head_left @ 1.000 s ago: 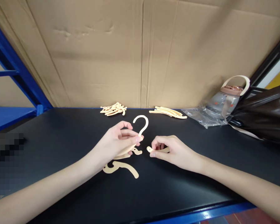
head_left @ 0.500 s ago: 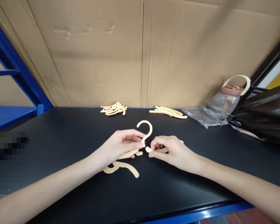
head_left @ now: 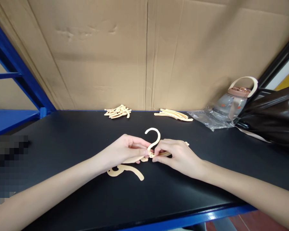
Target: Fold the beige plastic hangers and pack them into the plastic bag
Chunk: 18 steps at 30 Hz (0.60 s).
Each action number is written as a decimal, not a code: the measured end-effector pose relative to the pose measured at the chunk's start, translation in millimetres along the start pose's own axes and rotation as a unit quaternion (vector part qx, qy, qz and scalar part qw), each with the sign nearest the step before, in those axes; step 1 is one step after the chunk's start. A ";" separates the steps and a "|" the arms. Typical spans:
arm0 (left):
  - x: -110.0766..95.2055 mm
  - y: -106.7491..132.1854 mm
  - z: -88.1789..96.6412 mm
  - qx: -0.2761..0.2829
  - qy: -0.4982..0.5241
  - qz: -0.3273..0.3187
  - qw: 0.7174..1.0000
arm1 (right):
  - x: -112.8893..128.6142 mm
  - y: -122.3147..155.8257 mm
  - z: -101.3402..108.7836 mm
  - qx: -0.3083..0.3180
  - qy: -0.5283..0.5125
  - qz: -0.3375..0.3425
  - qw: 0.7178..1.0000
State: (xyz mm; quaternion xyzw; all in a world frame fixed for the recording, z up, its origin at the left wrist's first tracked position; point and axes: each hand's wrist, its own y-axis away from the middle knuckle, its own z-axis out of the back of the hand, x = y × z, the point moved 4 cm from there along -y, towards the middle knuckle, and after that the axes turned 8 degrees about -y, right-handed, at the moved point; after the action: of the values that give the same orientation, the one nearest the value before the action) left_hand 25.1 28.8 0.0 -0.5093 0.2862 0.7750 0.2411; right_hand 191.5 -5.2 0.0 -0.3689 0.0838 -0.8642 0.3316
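Note:
My left hand (head_left: pixel 132 149) is closed around a cream hanger hook piece (head_left: pixel 156 136), its curved hook standing up above the fingers. In my right hand (head_left: pixel 177 154) I pinch a slim cream hanger arm (head_left: pixel 165 154), whose rounded end meets the base of the hook piece. Whether the two are joined or only touching, I cannot tell. Below my left hand a flat curved cream piece (head_left: pixel 132 170) lies on the black tabletop, partly hidden by the wrist.
At the back lie a pile of small cream pieces (head_left: pixel 118 111) and a bundle of long cream strips (head_left: pixel 173 115). Back right are a clear plastic bag (head_left: pixel 204 118), a water bottle (head_left: pixel 233 102) and a black bag (head_left: pixel 274 115). A cardboard wall (head_left: pixel 98 57) stands behind.
My right hand has brought the arm's end leftward against the hook piece. The hook has shifted slightly right and down, closing the gap between the two pieces.

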 end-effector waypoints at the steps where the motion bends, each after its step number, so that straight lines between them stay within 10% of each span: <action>1: -0.3 0.5 0.1 0.010 -0.008 0.002 1.000 | 0.5 0.3 0.3 0.000 0.005 0.001 1.000; 18: -1.2 2.6 0.7 0.038 -0.034 0.001 0.999 | 2.8 4.8 0.6 -0.015 -0.025 0.053 0.998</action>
State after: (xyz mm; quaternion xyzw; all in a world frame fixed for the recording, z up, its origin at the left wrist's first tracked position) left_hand 23.4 27.4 1.9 -0.4726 0.3075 0.7807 0.2694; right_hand 192.9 -10.6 0.2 -0.3900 0.1082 -0.8346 0.3736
